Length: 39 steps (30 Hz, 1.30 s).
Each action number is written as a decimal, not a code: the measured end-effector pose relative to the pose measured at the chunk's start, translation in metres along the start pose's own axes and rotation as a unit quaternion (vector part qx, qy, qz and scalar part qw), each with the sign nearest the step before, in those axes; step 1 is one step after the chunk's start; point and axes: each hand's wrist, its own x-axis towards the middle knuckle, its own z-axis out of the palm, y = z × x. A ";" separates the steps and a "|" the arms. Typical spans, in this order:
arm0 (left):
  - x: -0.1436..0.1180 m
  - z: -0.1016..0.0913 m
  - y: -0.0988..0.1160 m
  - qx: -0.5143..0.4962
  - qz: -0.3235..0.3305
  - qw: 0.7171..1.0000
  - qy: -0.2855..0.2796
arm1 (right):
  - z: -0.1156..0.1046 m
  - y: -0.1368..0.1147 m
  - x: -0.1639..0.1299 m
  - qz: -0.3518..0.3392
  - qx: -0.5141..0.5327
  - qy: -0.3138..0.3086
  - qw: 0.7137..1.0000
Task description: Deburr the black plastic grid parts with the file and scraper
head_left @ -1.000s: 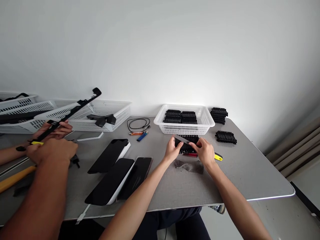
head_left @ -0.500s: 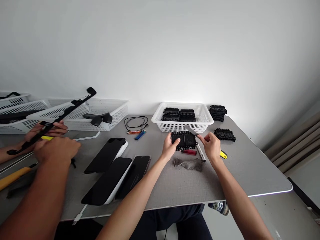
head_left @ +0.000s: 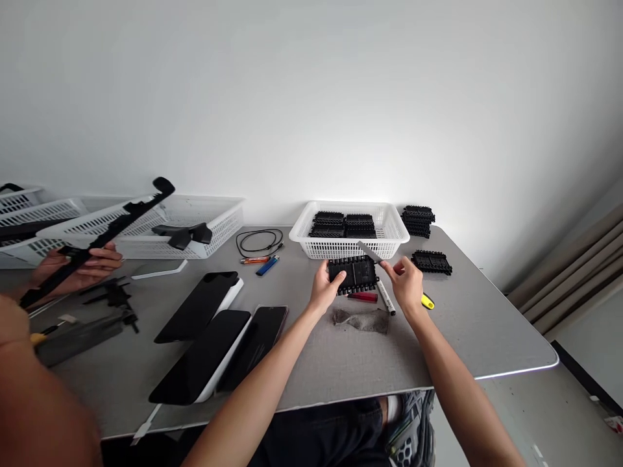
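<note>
The left hand [head_left: 324, 288] grips a black plastic part [head_left: 354, 274] on the table [head_left: 487, 337] before the white basket [head_left: 396, 235], while the right hand [head_left: 406, 285] holds a knife [head_left: 368, 251] closed-fisted, apparently trimming its edge; next calls for a steady, controlled stroke.

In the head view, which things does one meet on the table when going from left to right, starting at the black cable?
Black cable → blue lighter → left hand → black plastic part held by it → right hand with a yellow-handled knife → loose black part near the table's right end.
</note>
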 end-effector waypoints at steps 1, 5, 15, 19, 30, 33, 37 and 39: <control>-0.001 0.001 0.000 -0.008 -0.001 1.000 -0.003 | 0.003 -0.002 -0.002 -0.013 0.006 -0.015 1.000; -0.002 0.004 -0.001 -0.026 0.007 1.000 -0.005 | 0.009 -0.005 -0.007 -0.040 -0.008 -0.034 0.999; -0.005 0.008 0.005 -0.095 -0.062 0.993 0.029 | -0.007 0.000 0.006 0.034 0.062 0.007 0.997; -0.007 0.010 0.013 -0.143 -0.090 0.986 0.012 | -0.003 -0.006 0.004 0.039 0.145 -0.071 0.986; -0.010 0.014 0.010 -0.160 -0.116 0.979 0.043 | -0.002 -0.010 0.003 0.013 0.221 -0.201 0.954; -0.012 0.015 0.010 -0.103 -0.094 0.990 0.002 | -0.001 -0.009 0.003 0.021 0.220 -0.181 0.958; -0.014 0.015 0.009 -0.052 -0.087 0.992 -0.073 | 0.002 -0.008 0.003 0.024 0.230 -0.168 0.958; -0.014 0.016 0.008 -0.052 -0.084 0.991 -0.093 | 0.002 -0.009 0.002 0.016 0.231 -0.173 0.957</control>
